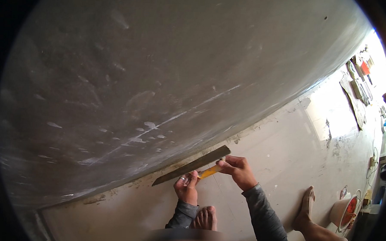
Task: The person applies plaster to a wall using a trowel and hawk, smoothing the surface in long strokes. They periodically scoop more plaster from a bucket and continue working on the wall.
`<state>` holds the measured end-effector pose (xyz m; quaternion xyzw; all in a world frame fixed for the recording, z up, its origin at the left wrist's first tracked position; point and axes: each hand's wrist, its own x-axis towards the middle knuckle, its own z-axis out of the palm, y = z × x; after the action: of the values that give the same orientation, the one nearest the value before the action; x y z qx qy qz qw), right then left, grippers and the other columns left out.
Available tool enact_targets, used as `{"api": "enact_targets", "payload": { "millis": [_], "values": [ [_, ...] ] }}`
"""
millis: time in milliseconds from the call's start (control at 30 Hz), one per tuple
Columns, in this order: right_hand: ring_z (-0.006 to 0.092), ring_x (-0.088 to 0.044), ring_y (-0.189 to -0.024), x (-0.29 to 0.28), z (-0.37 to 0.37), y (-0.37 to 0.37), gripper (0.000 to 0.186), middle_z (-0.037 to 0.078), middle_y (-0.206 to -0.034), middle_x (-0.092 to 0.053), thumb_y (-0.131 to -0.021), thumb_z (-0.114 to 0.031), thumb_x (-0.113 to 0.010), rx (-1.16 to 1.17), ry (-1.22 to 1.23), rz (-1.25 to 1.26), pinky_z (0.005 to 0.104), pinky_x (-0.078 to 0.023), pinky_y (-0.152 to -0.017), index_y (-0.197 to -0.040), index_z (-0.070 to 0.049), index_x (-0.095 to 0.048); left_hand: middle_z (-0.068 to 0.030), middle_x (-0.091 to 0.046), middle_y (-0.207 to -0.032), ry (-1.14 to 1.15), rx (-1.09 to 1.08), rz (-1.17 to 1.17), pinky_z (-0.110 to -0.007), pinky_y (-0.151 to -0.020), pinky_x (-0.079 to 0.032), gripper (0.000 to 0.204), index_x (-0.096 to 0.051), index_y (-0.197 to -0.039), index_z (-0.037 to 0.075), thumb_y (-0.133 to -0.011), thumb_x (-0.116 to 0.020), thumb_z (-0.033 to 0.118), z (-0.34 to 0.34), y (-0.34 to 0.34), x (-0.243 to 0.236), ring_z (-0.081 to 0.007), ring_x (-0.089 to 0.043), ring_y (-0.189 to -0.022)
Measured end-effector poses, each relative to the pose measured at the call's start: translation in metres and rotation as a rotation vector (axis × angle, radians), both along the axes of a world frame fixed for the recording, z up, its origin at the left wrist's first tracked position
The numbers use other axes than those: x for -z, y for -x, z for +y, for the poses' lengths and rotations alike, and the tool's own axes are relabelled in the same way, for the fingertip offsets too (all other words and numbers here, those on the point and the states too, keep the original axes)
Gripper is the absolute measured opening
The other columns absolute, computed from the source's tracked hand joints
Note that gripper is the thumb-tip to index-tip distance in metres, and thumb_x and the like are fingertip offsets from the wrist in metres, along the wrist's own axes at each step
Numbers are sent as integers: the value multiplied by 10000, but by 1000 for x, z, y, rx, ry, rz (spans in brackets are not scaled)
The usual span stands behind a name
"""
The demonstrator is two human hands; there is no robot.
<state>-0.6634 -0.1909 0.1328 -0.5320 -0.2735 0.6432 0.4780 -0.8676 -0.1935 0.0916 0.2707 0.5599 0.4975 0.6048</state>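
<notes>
A plastering trowel with a long, narrow grey blade and a yellow handle (pixel 209 171) is held between my two hands, a little out from the grey wall (pixel 160 76). My left hand (pixel 187 191) is closed at the handle's left end, fingertips close against the blade. Thumb and fingers of my right hand (pixel 241 172) pinch the handle's other end. The blade slants from lower left to upper right, about along the foot of the wall. Pale specks and a long whitish scratch mark the wall's surface.
Bare feet (pixel 205 218) stand on the pale floor (pixel 282 154) below my hands and to the right. A white bucket (pixel 339 212) with something red in it is at the far right. Blocks and tools (pixel 359 89) lie in the bright area at the upper right, with a cable nearby.
</notes>
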Motion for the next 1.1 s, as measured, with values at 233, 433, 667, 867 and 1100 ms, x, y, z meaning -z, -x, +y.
{"api": "enact_targets", "payload": {
  "millis": [233,433,667,867,1100],
  "values": [
    [120,-670,-1000,-35,13,14,289,79,-1043,-744,-964,-169,-753,-43,-134,-11,301,-561,-922,-1125,68,-720,-72,-723,-1072,-189,22,34,-299,-870,-560,200,-694,-1124,-7,-974,-724,122,12,31,-40,-150,-677,-973],
    [118,-663,-988,-23,-19,-9,282,83,-1053,-745,-971,-158,-745,-52,-35,-72,300,-556,-921,-1124,77,-714,-82,-710,-1140,-101,141,-49,-301,-861,-578,234,-681,-1190,-1,-976,-713,90,-20,13,-11,-152,-678,-1004],
    [126,-667,-954,24,-9,-28,276,53,-976,-704,-1000,-208,-707,34,73,-67,311,-580,-900,-1025,67,-704,-21,-716,-1082,-7,225,13,-257,-838,-562,204,-698,-1113,-11,-988,-720,148,1,-13,50,-103,-665,-958],
    [114,-645,-890,46,5,-35,252,30,-915,-662,-1014,-192,-679,75,107,-149,323,-595,-864,-926,44,-671,-26,-720,-1034,-21,227,2,-263,-835,-563,181,-712,-1083,-16,-981,-725,133,21,-24,64,-112,-671,-929],
    [126,-661,-882,30,34,-36,252,44,-887,-669,-1013,-181,-671,86,72,-151,323,-599,-881,-934,58,-696,-42,-721,-1013,9,152,-45,-289,-845,-602,152,-720,-1058,-13,-971,-731,111,43,-40,37,-133,-682,-922]
  ]
}}
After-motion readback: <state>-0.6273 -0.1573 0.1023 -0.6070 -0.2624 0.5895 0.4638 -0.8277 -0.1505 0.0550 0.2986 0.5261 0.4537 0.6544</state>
